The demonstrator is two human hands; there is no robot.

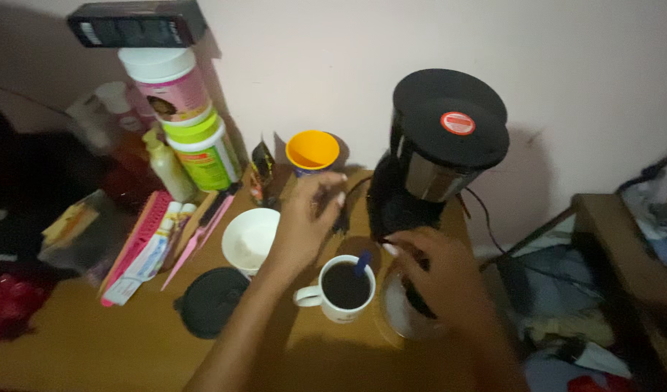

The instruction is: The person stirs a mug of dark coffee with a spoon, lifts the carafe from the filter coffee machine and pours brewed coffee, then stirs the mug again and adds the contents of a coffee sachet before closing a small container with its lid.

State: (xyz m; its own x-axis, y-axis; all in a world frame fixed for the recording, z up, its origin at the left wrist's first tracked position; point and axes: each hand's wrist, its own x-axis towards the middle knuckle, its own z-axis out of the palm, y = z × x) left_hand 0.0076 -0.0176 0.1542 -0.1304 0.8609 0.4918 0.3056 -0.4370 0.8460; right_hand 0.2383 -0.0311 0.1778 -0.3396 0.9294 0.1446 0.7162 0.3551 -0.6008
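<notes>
While both hands hover spread — left (pixel 308 214), right (pixel 428 272) — the mug (pixel 344 289) sits between, table edge distant.

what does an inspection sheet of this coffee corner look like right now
surface: wooden table, crowded at the back
job's things: white mug of dark coffee with a blue stirrer; glass carafe; black coffee maker
clutter: white bowl, black lid, yellow cup, stacked jars, pink comb
grips: left hand open, hovering above the mug; right hand on the carafe handle, grip blurred
cables: black cord behind the machine
surroundings: pale wall, cluttered side shelf
</notes>
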